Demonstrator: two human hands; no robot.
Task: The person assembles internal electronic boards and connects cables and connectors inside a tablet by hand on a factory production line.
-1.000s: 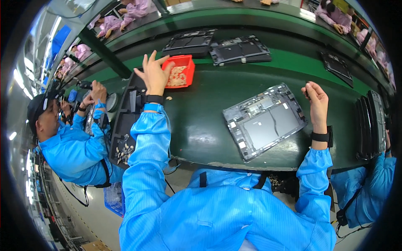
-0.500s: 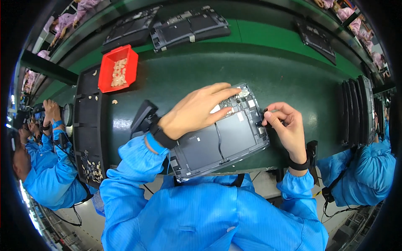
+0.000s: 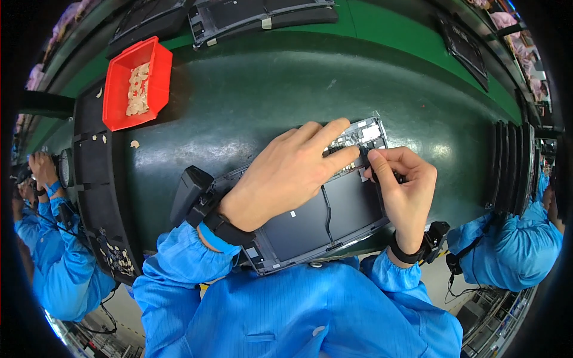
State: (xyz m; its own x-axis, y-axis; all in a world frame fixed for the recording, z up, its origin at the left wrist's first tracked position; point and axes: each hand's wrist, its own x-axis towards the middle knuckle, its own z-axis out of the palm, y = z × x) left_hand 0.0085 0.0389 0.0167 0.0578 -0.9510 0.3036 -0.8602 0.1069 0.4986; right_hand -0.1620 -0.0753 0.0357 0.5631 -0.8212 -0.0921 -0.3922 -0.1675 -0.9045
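Observation:
An opened laptop base (image 3: 298,224) lies tilted on the bench in front of me, its flat dark battery and a black cable showing. Along its far side runs a bare circuit board (image 3: 343,143), partly covered by my hands. My left hand (image 3: 292,170) rests across the base with fingers stretched out, two of them reaching over the board. At the board's right end, my right hand (image 3: 406,185) is closed in a pinch, its fingertips close beside a left fingertip. Something small and dark shows at the pinch, too small to name.
A red bin (image 3: 158,80) of small beige pieces stands at the left, beside a black compartment tray (image 3: 92,173) with loose bits. More opened laptop bases (image 3: 256,18) lie along the back. At right, black panels (image 3: 513,167) stand upright near a blue-sleeved person (image 3: 501,244).
My right hand has moved left from the base's right edge onto the circuit board, toward my left fingertips. My left hand stays over the base. The whole view has shifted slightly.

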